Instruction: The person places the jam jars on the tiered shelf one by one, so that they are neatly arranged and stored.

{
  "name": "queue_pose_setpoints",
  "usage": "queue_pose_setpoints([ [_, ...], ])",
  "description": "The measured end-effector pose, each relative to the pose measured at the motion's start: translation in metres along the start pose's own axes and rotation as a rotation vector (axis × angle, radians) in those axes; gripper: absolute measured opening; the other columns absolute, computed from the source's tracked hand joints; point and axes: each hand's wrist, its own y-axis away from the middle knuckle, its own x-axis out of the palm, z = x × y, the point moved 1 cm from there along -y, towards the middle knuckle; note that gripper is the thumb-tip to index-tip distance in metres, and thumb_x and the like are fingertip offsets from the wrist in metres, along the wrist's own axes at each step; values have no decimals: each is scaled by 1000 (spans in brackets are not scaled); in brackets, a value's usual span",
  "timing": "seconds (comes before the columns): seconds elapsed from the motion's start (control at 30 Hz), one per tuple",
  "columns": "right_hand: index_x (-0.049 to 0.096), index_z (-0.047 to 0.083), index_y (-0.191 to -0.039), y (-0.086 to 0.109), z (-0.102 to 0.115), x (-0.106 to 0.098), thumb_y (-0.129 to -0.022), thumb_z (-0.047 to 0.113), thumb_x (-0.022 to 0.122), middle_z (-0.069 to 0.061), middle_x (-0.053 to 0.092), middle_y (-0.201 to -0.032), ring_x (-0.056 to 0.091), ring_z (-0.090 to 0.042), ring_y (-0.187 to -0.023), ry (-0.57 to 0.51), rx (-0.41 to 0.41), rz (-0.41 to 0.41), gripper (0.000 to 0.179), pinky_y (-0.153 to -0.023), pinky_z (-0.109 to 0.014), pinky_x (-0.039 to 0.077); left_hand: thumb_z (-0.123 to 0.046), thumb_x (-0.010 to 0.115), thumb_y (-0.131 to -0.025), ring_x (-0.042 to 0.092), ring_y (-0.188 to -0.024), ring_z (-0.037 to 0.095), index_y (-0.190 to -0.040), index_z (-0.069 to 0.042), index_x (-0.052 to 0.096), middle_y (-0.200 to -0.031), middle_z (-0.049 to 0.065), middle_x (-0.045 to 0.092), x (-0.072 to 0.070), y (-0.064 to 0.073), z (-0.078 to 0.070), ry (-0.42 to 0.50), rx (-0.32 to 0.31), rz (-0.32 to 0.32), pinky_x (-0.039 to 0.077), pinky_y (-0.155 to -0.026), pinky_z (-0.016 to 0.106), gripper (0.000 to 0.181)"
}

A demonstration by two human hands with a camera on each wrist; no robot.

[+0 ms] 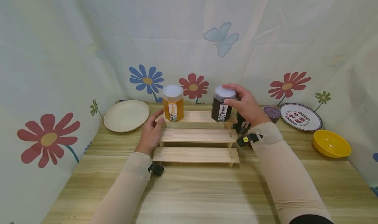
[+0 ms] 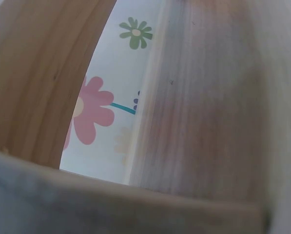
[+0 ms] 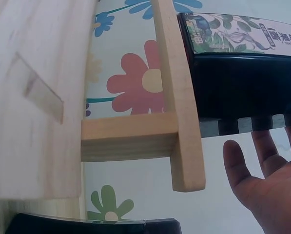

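Observation:
A three-tier wooden stand (image 1: 198,136) sits on the table. My left hand (image 1: 150,133) holds the left end of its top tier, thumb in front. Right by those fingers, an amber honey jar (image 1: 174,109) with a whitish lid stands upright on that tier. At the tier's right end, my right hand (image 1: 246,104) grips a dark jar (image 1: 218,110) by its lid, thumb in front. The right wrist view shows this dark jar (image 3: 242,87) with fingers against its far side. The left wrist view shows only stand boards (image 2: 208,107), without the hand.
Another dark jar (image 1: 242,125) stands beside the stand, partly behind my right wrist. A purple-topped container (image 1: 271,112) is farther right, near a patterned plate (image 1: 301,117) and a yellow bowl (image 1: 332,144). A cream plate (image 1: 126,115) lies at the back left.

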Motion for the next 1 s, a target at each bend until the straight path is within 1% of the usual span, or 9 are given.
queue_pose_setpoints([
  [0.3, 55, 16, -151, -1, -1, 0, -101, 8, 65, -14, 44, -152, 48, -27, -124, 8, -3, 19, 52, -97, -25, 49, -32, 50, -113, 59, -111, 38, -158, -22, 50, -144, 13, 59, -1, 0, -1, -1, 2, -7, 47, -83, 24, 46],
  [0.4, 55, 20, -151, 0, 0, 1, -102, 9, 65, -14, 44, -152, 47, -27, -124, 16, 4, 34, 51, -97, -25, 49, -32, 49, -114, 59, -111, 39, -158, -20, 50, -143, 15, 59, -2, 1, -2, -2, 5, -8, 47, -82, 25, 46],
  [0.47, 54, 18, -152, -1, -1, 1, -102, 9, 65, -14, 44, -153, 47, -27, -125, 16, 7, 42, 52, -98, -27, 49, -32, 50, -114, 59, -112, 40, -159, -20, 50, -143, 15, 59, -1, 1, -2, 0, 3, -5, 47, -83, 25, 46],
  [0.57, 50, 18, -156, 1, 0, -1, -103, 9, 64, -14, 42, -156, 46, -27, -128, 27, 6, 53, 56, -102, -30, 47, -31, 50, -113, 60, -112, 40, -158, -20, 50, -143, 15, 60, -1, 1, -2, 4, 1, 0, 47, -82, 25, 46],
  [0.67, 40, 19, -164, 3, 1, -3, -102, 5, 64, -13, 39, -165, 43, -26, -140, 31, -20, 55, 68, -112, -35, 41, -30, 51, -113, 60, -111, 39, -157, -21, 52, -144, 13, 60, -1, 1, 0, 4, 3, -5, 47, -82, 25, 45],
  [0.73, 34, 21, -167, 6, 2, -5, -101, 2, 63, -12, 35, -169, 40, -28, -145, 15, -44, 47, 75, -117, -41, 36, -30, 51, -113, 60, -111, 38, -157, -21, 52, -144, 13, 60, -1, 1, 0, 5, 9, -7, 47, -82, 25, 45],
  [0.8, 31, 25, -168, 12, 4, -8, -101, 0, 63, -11, 34, -171, 39, -28, -149, -1, -62, 26, 79, -120, -49, 33, -30, 51, -113, 60, -110, 38, -157, -21, 52, -144, 13, 60, -1, 0, 1, 8, 15, -9, 47, -81, 25, 44],
  [0.9, 34, 27, -167, 23, 9, -13, -102, 3, 64, -9, 35, -171, 37, -32, -150, -29, -63, -2, 76, -121, -62, 29, -31, 51, -113, 60, -108, 37, -156, -21, 52, -142, 13, 60, -1, 0, 0, 8, 19, -11, 47, -80, 25, 45],
  [1.0, 40, 21, -164, 39, 14, -21, -102, 7, 66, -7, 38, -169, 34, -33, -154, 10, -59, -20, 69, -122, -66, 24, -32, 51, -113, 60, -109, 37, -157, -21, 52, -143, 13, 60, 0, 0, 0, 5, 11, -8, 47, -82, 25, 45],
])
